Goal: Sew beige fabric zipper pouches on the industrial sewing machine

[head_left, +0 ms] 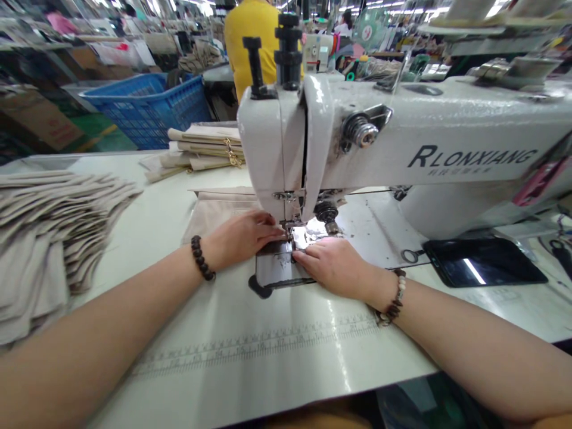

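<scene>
A white sewing machine (366, 137) stands before me, its needle and presser foot (292, 229) lit from behind. Beige fabric (218, 208) lies flat to the left of the needle and runs up to it. My left hand (239, 238) is on the front edge of this fabric, fingers bent together and their tips beside the presser foot. On the other side, my right hand (335, 265) rests on the metal needle plate (277, 271), its fingers curled and pinched close to the foot. Whatever lies under those fingertips is hidden.
Stacked beige fabric pieces (44, 238) fan out at left. Behind are folded pieces with gold clasps (203, 152) and a blue basket (152, 104). A phone (485, 262) lies at right. A printed ruler (263, 344) crosses the table front. Someone in yellow (254, 39) is beyond.
</scene>
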The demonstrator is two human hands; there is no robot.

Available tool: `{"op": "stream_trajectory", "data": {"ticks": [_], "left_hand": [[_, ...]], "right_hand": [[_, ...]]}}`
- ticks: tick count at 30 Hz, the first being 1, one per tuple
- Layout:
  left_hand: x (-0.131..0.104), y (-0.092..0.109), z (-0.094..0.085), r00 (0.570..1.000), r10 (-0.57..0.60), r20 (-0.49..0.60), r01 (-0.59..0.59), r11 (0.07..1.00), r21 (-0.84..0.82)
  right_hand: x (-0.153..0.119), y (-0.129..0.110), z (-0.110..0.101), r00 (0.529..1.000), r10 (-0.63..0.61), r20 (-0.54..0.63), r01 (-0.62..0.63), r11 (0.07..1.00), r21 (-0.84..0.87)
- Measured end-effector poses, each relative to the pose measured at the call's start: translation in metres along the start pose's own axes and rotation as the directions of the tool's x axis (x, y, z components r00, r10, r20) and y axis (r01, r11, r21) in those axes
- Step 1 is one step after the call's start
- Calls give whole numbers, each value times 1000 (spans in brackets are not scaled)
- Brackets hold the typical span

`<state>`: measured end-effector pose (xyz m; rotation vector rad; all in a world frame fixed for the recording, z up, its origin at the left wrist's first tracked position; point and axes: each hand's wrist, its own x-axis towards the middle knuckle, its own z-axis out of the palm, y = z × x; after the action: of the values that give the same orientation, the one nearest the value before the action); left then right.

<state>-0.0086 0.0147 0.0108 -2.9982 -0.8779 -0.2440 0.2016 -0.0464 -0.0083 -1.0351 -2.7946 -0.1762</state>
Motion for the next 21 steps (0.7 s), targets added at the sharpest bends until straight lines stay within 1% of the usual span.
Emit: {"op": "stream_trajectory", "data": {"ticks": [2,3,6,8,10,12,14,16,19,21], "left_hand": [[-8,1,-11,997,-14,81,13,1000,9],[-13,5,-17,991,-13,131,12,1000,7],[-23,28,-29,966,-36,257,35,999,6],[-25,45,-32,950,-61,305,58,998,21],[-24,56,-32,937,-78,341,71,997,32],[-21,60,-29,927,-85,365,80,996,28],[-18,59,-26,922,-75,380,69,997,27],[-16,56,-25,925,-73,374,71,997,18],[-19,60,-31,925,-132,357,150,988,-24],[-27,69,-38,929,-140,343,172,983,-65]], "right_hand": [[-1,1,0,1000,-11,-15,11,1000,-1],[-2,2,0,999,-21,-27,21,1000,0],[-3,3,-1,998,-53,-44,53,999,0],[-3,3,-3,998,-57,-37,57,998,-4],[-2,3,-5,998,-52,-25,52,999,-4],[-2,3,-6,999,-41,-10,41,999,-3],[-2,3,-7,1000,-25,12,25,1000,-6],[-2,2,-7,999,-14,34,15,1000,-9],[-1,0,-7,998,-2,67,3,1000,-14],[0,-1,-11,995,24,101,-23,1000,-10]]}}
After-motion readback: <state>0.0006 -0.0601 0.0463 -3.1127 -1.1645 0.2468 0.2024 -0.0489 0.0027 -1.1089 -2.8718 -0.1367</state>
